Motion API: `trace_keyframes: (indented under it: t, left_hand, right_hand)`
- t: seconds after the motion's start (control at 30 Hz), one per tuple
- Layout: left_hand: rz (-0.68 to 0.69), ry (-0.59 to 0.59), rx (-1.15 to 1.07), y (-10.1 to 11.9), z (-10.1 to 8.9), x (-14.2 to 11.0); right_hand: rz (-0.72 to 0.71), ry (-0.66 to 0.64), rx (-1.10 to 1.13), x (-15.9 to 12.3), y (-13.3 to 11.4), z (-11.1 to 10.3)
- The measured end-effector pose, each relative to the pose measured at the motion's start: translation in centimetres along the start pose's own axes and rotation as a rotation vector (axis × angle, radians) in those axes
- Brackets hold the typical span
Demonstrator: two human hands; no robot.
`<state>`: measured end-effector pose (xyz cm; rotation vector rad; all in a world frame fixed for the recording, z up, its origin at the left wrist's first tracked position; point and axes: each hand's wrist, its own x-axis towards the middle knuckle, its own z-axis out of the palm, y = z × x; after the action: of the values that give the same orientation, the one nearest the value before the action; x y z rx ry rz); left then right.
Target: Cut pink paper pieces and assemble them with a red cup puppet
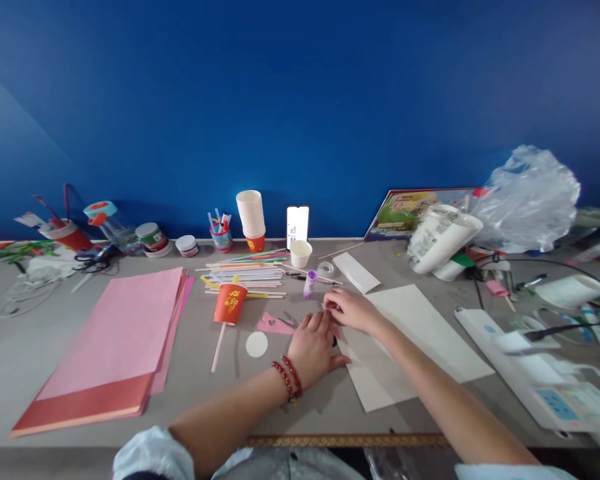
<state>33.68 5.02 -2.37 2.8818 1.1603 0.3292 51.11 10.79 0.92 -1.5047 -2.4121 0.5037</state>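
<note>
My left hand (314,343), with red bead bracelets (289,379) on its wrist, lies flat with fingers stretched over a pink paper scrap (275,324). A grey blade and a bit of black handle show on either side of it, apparently scissors lying under the palm. Just beyond, my right hand (351,309) is closed in a pinch at the left hand's fingertips; what it holds is too small and covered to name. White sheets (420,333) lie under the right forearm. Close by are a purple glue stick (310,284), a tape roll (325,269) and a white paper disc (257,345).
To the left lie pink and red paper sheets (115,327). A red paper cup (230,303) with a straw stands near drinking straws (250,275). Behind are stacked cups (251,213), a white cup (301,253) and a phone (297,223). A power strip (505,367) with cables borders the right.
</note>
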Motion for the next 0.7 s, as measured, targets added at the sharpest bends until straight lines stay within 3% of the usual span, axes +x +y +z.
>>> trace_keyframes:
  t: [0.5, 0.7]
  left_hand:
    - [-0.125, 0.089, -0.316, -1.0, -1.4, 0.1]
    - [-0.197, 0.167, -0.435, -2.5, -0.7, 1.5]
  right_hand:
    - [-0.005, -0.002, -0.027, -0.1, -0.2, 0.0]
    - [0.021, 0.025, -0.003, -0.4, -0.2, 0.3]
